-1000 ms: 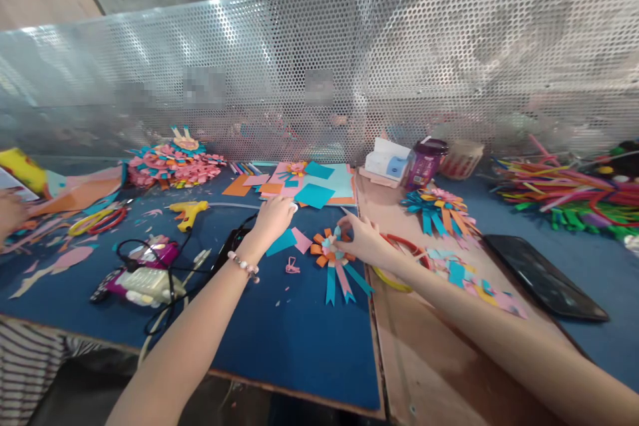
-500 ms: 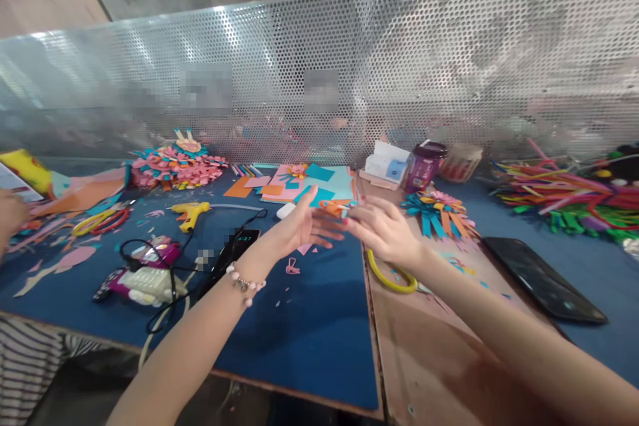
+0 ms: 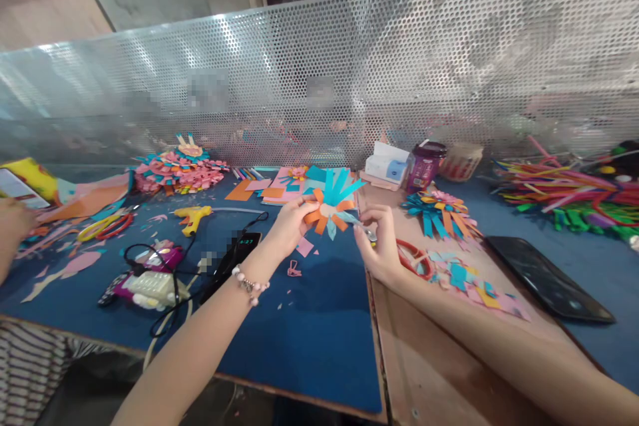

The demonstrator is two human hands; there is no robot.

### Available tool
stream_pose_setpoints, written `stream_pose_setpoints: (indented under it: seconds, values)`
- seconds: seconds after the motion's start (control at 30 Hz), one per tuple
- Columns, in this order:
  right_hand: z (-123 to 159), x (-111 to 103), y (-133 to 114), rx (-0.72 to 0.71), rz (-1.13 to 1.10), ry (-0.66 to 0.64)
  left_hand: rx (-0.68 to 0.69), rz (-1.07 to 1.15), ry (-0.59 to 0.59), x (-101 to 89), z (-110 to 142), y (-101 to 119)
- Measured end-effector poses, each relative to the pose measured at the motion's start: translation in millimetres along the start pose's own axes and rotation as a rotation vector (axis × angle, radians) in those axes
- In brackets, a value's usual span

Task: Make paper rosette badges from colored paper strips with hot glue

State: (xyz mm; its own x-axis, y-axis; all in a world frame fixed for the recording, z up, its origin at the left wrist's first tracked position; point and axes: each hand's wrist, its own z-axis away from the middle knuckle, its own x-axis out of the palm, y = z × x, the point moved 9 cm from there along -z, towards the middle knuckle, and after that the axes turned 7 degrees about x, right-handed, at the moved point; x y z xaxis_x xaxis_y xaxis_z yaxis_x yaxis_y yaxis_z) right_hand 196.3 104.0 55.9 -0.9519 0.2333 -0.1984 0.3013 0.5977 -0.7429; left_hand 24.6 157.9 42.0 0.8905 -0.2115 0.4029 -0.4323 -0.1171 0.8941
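Observation:
My left hand pinches the edge of a paper flower, which has a pale round centre and blue and orange strips fanned around it. My right hand hovers just right of the flower. Its fingers are curled and the thumb stands apart, close to the tip of a light blue strip; whether they touch, I cannot tell. Behind that hand shows a pair of scissors with a red loop, mostly hidden. Pink and blue paper scraps lie beside my right forearm.
A yellow glue gun, tangled cables and phones lie around. Paper sheets, a finished-looking flower, a purple cup and pipe cleaners stand farther back. Another person's hand is at the far left.
My hands have moved apart. The flower now faces me, spread open in my left hand, and my right hand has shifted right and down. The scissors' red loop has come into view.

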Motion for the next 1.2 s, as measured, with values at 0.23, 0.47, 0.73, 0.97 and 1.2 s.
stream_pose_setpoints:
  seconds: [0.23,0.47,0.73,0.97,1.2]
  values:
    - [-2.4,27.3,32.4,0.458,-0.279,-0.141,0.045,-0.206,-0.083,11.8,6.6,-0.6]
    - [5.4,35.9,54.8,0.632,-0.493,-0.145,0.041,-0.362,-0.132,15.3,7.5,-8.8]
    - [7.1,41.4,53.2,0.658,-0.59,-0.185,0.096,-0.425,-0.102,13.5,8.1,-8.4]
    - [11.3,51.1,52.7,0.689,-0.618,-0.295,0.068,-0.417,-0.081,9.4,7.2,-10.8]
    - [11.4,49.5,54.1,0.665,-0.604,-0.295,0.048,-0.422,-0.086,9.7,7.4,-12.1]
